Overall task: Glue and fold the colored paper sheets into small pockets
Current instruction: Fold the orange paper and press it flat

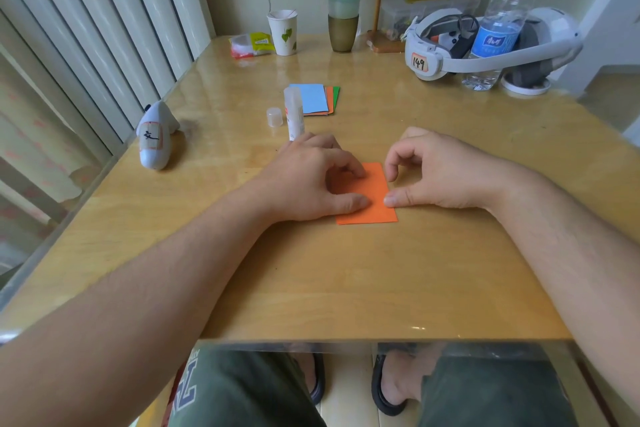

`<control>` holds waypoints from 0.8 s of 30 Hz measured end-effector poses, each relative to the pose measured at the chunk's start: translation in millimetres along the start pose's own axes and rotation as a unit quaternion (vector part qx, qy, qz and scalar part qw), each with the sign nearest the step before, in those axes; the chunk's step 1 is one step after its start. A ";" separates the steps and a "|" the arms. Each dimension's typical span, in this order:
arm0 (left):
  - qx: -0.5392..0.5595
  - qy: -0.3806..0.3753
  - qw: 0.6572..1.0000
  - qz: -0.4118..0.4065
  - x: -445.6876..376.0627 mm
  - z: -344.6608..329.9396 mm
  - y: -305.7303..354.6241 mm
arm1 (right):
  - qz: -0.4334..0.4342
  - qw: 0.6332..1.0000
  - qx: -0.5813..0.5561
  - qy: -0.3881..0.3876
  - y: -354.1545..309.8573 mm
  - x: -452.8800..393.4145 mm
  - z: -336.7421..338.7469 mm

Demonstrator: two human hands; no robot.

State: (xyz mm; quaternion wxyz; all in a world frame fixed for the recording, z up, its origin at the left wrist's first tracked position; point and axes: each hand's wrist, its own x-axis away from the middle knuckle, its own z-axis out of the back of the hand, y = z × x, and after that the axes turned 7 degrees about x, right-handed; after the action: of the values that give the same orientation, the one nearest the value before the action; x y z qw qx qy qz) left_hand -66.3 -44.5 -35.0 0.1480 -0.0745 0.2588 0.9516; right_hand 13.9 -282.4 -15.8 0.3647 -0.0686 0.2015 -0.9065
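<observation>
A folded orange paper sheet (375,210) lies flat on the wooden table (346,270), in front of me at the middle. My left hand (311,177) rests on its left part, with bent fingertips and thumb pressing it down. My right hand (440,173) is at the sheet's right edge: the thumb tip presses on the edge and the curled index finger touches it higher up. An uncapped glue stick (294,113) lies just behind my left hand, its clear cap (274,117) standing beside it. A small stack of blue, orange and green sheets (317,99) lies behind the glue.
A white controller (156,135) lies at the table's left. At the back stand a paper cup (283,32), a snack packet (250,44), a tall stack of cups (343,0), a headset (485,45) and a water bottle (502,17). My knees show beneath the near edge.
</observation>
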 end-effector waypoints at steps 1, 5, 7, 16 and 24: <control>0.003 -0.003 1.000 -0.001 0.2 0.2 -0.4 | 0.006 1.000 0.004 -0.008 0.0 1.1 0.8; 0.009 -0.015 1.000 0.001 1.8 1.8 -1.8 | 0.015 0.999 0.020 -0.031 0.0 2.5 1.8; 0.007 -0.023 1.000 0.007 2.4 2.1 -2.5 | 0.012 0.999 0.022 -0.047 0.4 2.6 2.5; -0.028 -0.024 0.996 0.080 10.8 5.0 -7.1 | 0.003 1.000 0.026 0.012 1.4 -11.2 -9.2; -0.040 -0.039 0.993 0.105 10.7 5.4 -3.6 | -0.031 0.994 0.058 0.086 -6.0 -39.9 -12.7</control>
State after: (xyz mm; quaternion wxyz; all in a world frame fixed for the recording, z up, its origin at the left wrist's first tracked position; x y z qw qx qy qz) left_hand -75.6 -36.1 -34.4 0.0545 -0.0161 0.2211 0.9736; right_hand 35.6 -247.0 -24.0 0.3210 0.0244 0.1765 -0.9302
